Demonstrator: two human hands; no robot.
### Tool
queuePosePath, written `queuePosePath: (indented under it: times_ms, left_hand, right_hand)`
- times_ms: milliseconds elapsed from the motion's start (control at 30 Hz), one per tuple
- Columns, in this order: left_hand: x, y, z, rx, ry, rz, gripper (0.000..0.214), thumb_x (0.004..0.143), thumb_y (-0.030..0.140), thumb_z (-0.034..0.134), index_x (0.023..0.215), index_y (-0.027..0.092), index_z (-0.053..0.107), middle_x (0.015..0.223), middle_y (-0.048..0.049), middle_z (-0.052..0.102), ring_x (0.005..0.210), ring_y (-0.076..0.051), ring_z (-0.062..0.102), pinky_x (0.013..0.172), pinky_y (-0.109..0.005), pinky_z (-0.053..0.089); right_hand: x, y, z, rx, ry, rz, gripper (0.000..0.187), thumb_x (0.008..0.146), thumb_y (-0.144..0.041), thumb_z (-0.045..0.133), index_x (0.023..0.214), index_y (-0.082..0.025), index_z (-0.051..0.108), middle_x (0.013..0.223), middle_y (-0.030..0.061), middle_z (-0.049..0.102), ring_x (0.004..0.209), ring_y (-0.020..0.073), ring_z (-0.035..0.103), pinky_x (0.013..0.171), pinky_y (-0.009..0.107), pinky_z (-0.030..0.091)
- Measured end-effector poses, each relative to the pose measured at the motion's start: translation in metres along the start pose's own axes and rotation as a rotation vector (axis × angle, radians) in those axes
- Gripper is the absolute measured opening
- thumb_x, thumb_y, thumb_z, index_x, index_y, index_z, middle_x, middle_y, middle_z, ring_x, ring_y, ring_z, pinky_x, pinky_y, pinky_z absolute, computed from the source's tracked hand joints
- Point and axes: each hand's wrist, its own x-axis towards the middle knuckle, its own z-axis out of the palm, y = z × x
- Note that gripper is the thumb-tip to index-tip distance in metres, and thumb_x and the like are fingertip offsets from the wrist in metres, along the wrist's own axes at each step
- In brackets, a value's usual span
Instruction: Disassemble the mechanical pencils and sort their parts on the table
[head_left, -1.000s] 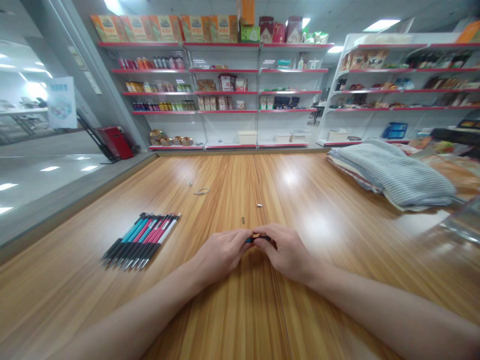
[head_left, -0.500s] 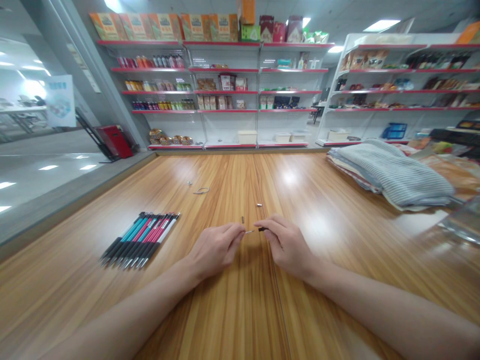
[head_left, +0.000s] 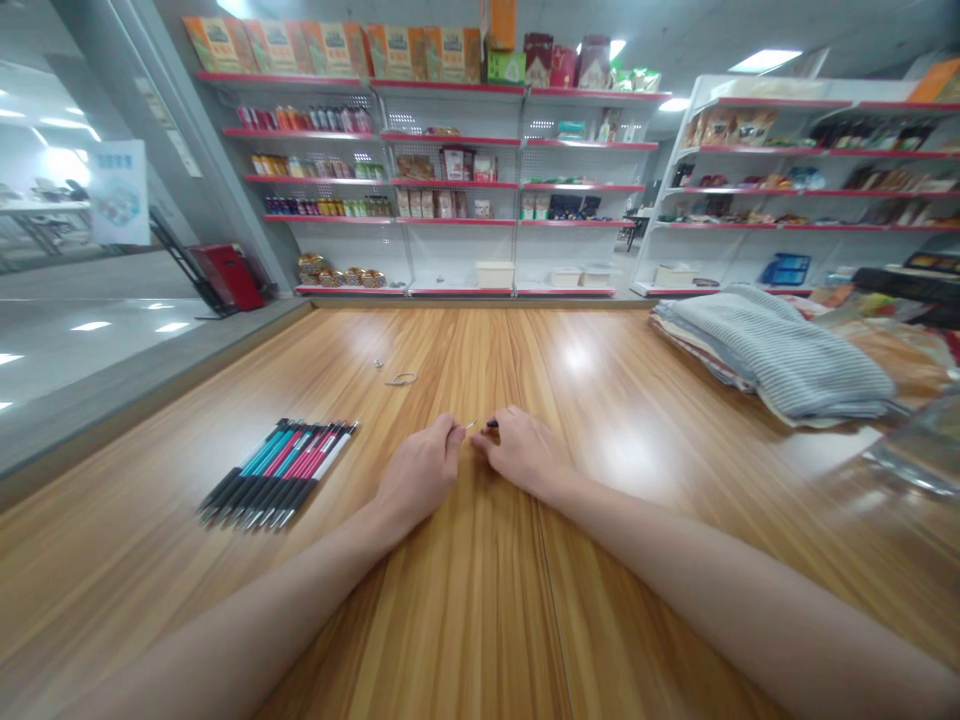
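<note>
My left hand is closed in a pinch over the middle of the table. A thin, pale, pointed rod, like the tip of a pen refill, sticks out of its fingertips toward the right. Facing it, my right hand grips a small black piece between thumb and fingers; its far end is hidden in the hand. A small gap separates the rod from the black piece. To the left lies a row of several pens, with blue, red and white barrels and black grips.
A tiny metal part and a thin wire-like loop lie beyond my left hand. Folded striped cloths are stacked at the right, near a clear container. Stocked shelves stand behind the wooden table.
Both hands have moved away from me and left, still holding their pieces. A small metal cylinder and a dark little piece seen near the fingers before are out of sight now.
</note>
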Motion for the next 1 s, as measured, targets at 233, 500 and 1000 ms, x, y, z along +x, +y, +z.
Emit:
queuePosePath:
  times_ms: [233, 500, 1000]
  left_hand:
    - [-0.009, -0.003, -0.011, -0.024, -0.145, 0.201, 0.022, 0.098, 0.029, 0.034, 0.092, 0.02, 0.052, 0.079, -0.0022, 0.065, 0.072, -0.016, 0.063, 0.061, -0.025, 0.039]
    - [-0.015, 0.013, -0.012, -0.048, -0.288, 0.477, 0.018, 0.098, 0.028, 0.034, 0.098, 0.021, 0.051, 0.086, -0.0019, 0.066, 0.073, -0.015, 0.062, 0.061, -0.024, 0.04]
    - [-0.015, 0.012, -0.013, -0.034, -0.311, 0.452, 0.018, 0.098, 0.026, 0.034, 0.096, 0.02, 0.052, 0.085, -0.0017, 0.065, 0.073, -0.015, 0.062, 0.063, -0.024, 0.041]
  right_hand:
    - [-0.029, 0.013, -0.014, 0.024, -0.066, -0.086, 0.012, 0.089, -0.026, 0.055, 0.084, -0.017, 0.061, 0.087, 0.0067, 0.066, 0.085, 0.0202, 0.062, 0.072, 0.031, 0.043]
    - [-0.062, 0.034, -0.036, 0.317, -0.122, -0.151, 0.009, 0.087, -0.021, 0.054, 0.08, -0.019, 0.059, 0.079, 0.0013, 0.064, 0.07, 0.0135, 0.057, 0.061, 0.024, 0.041]
    - [-0.055, 0.033, -0.036, 0.349, -0.132, -0.212, 0.006, 0.084, -0.017, 0.056, 0.079, -0.017, 0.059, 0.074, 0.0017, 0.063, 0.066, 0.0129, 0.056, 0.059, 0.023, 0.04]
